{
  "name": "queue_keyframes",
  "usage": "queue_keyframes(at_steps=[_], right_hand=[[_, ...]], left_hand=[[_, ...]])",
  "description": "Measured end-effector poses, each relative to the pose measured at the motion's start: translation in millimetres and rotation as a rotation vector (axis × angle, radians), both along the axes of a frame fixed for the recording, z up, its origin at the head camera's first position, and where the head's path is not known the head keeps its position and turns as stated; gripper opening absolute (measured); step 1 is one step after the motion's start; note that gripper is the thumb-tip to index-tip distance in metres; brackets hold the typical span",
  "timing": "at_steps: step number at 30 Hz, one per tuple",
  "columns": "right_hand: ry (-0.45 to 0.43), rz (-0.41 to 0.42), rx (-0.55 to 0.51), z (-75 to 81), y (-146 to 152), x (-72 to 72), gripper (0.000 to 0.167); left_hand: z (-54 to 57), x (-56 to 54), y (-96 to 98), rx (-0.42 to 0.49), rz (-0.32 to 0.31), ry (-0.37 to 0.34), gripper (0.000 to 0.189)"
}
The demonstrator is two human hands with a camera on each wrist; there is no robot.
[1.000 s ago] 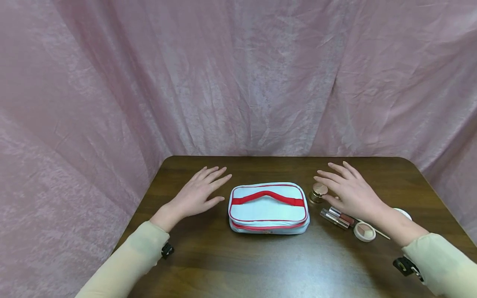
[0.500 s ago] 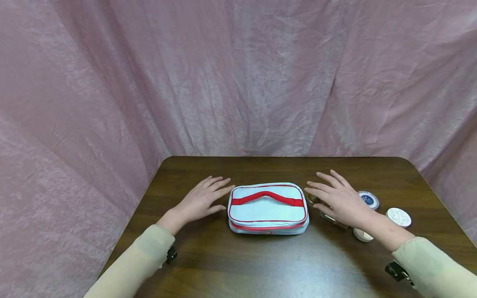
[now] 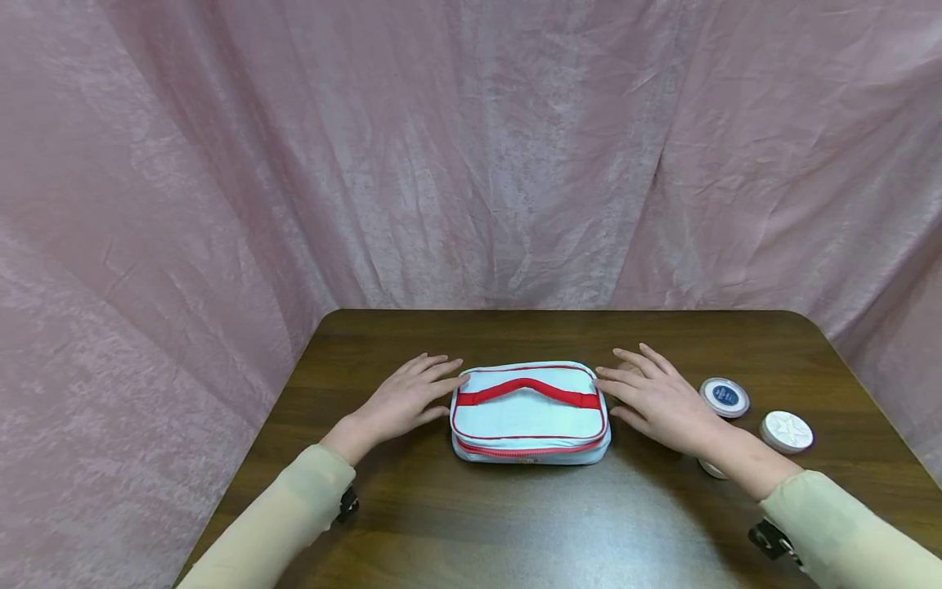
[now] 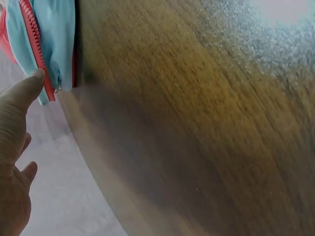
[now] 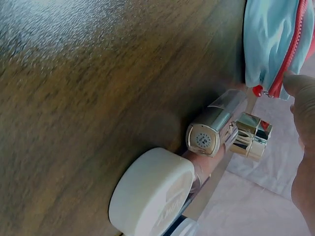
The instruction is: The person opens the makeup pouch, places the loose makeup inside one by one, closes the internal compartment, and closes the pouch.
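Flanking the red-trimmed, red-handled pale-blue bag [image 3: 528, 419]: left hand [image 3: 400, 402], right hand [image 3: 661, 402], fingers [image 3: 446, 385] outstretched.

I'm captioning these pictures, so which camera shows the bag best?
The head view: it shows the bag almost whole, handle included. The left and right wrist views each catch only one end of it, with part of the zipper.

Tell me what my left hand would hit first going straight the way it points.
Likely the left end of the white bag; your left hand overlaps its edge in the head view, though contact is unclear.
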State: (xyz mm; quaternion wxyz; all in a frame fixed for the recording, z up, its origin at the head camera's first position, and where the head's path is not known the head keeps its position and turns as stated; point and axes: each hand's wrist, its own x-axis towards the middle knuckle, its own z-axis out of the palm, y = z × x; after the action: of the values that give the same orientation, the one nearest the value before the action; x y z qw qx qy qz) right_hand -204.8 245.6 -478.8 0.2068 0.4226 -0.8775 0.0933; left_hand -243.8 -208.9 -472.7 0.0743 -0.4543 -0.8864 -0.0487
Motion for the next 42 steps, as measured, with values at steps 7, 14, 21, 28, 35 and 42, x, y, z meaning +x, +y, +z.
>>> queue_keyframes(at_steps=[7,14,21,28,35,42], right_hand=[[0.000,0.013,-0.020,-3.0,-2.7,-1.0,0.048],[-0.011,0.021,-0.028,-3.9,-4.0,-1.2,0.041],[-0.032,0.017,-0.026,-4.2,-3.6,-1.6,0.039],[-0.031,0.022,-0.021,-4.4,-3.9,-3.0,0.039],[-0.030,0.021,-0.041,-3.5,-5.0,-3.2,0.038],[-0.044,0.012,-0.077,-1.0,-5.6,-3.6,0.039]], left_hand=[[-4.2,-1.4,-0.4,-0.001,-0.011,-0.010,0.058],[-7.5,-3.4,-0.9,-0.003,-0.029,-0.009,0.051],[-8.0,-3.4,0.2,0.009,-0.028,-0.023,0.049],[-8.0,-4.0,1.6,0.034,-0.035,-0.037,0.046],[-7.4,-5.1,1.9,0.041,-0.028,-0.050,0.045],[-4.6,-6.3,1.9,0.042,-0.015,-0.045,0.044]])
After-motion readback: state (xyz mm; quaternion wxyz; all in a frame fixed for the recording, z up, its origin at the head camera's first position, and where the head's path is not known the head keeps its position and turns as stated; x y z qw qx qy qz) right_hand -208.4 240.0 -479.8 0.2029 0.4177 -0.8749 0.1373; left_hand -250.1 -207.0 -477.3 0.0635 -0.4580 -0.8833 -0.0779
